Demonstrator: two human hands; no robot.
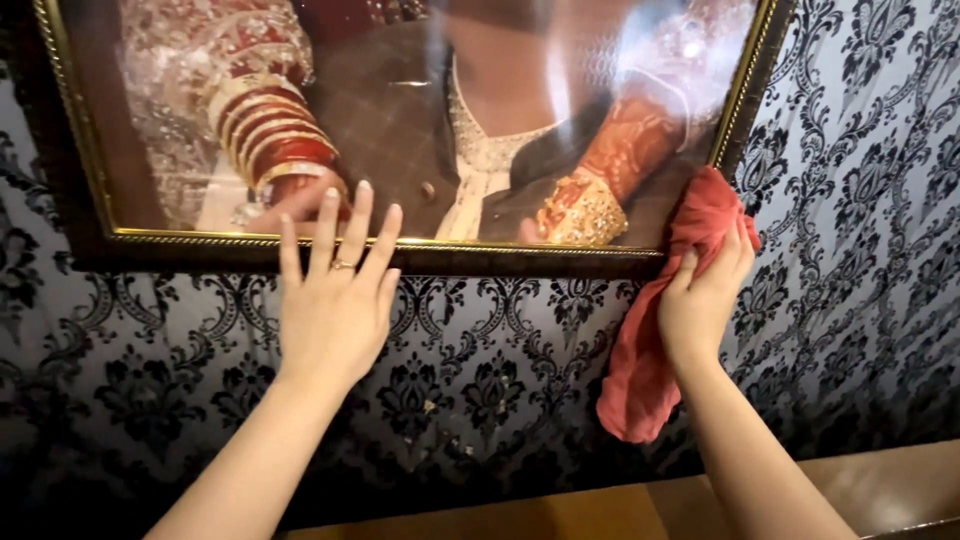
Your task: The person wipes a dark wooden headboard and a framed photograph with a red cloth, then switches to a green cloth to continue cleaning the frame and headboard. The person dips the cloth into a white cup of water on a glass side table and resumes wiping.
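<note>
A large framed photograph (430,110) hangs on the wall, with a dark frame and a gold inner edge (560,258). My left hand (335,300) lies flat against the frame's bottom edge, fingers spread, a ring on one finger. My right hand (700,300) grips a red cloth (640,370) and presses it on the frame's lower right corner. The rest of the cloth hangs down below the hand.
The wall is covered in black and silver patterned wallpaper (850,250). A brown wooden surface (880,490) runs along the bottom right. The glass shows bright glare near the top right.
</note>
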